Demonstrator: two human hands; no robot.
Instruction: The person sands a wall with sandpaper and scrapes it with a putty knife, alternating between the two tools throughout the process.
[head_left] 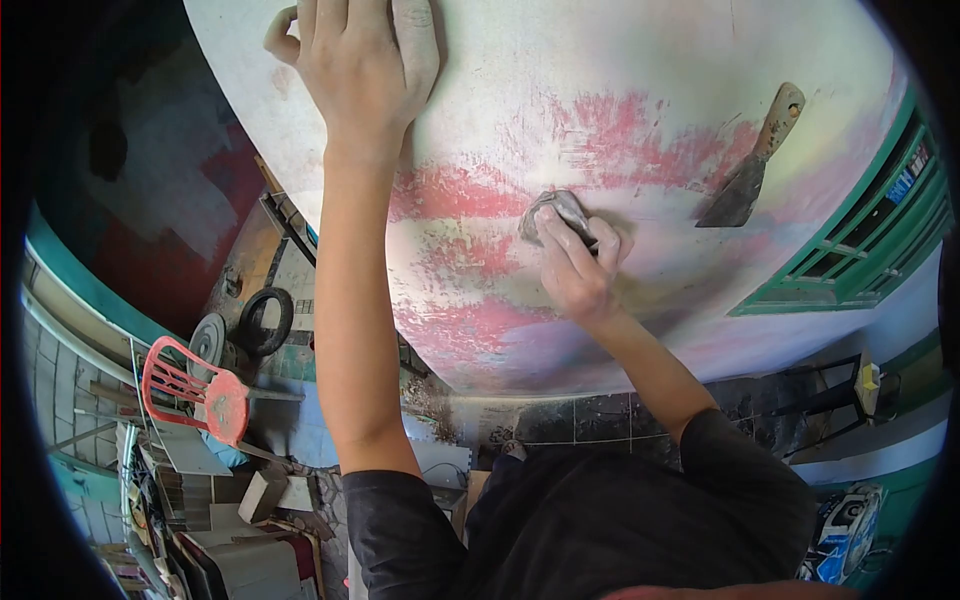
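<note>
A wall (480, 110) stands in front of me, its pale coat worn through to red and pink patches. My left hand (360, 60) lies flat against its upper part, fingers stretched out and partly cut off by the top edge of the view. Lower and to the right, my right hand (580, 255) presses a crumpled, dusty grey piece of sandpaper (568, 207) to the wall beside a red patch. Pale dust coats its fingers. Further right, a putty knife (757, 165) with a worn handle rests against the wall, blade pointing down and left.
A green-framed window (860, 235) is set at the right. Down at the left are a red plastic chair (225, 405), a tyre (266, 322) and piled boards (240, 555). Dark floor tiles (600, 415) run along the wall's foot. A black stand (840, 400) is at the right.
</note>
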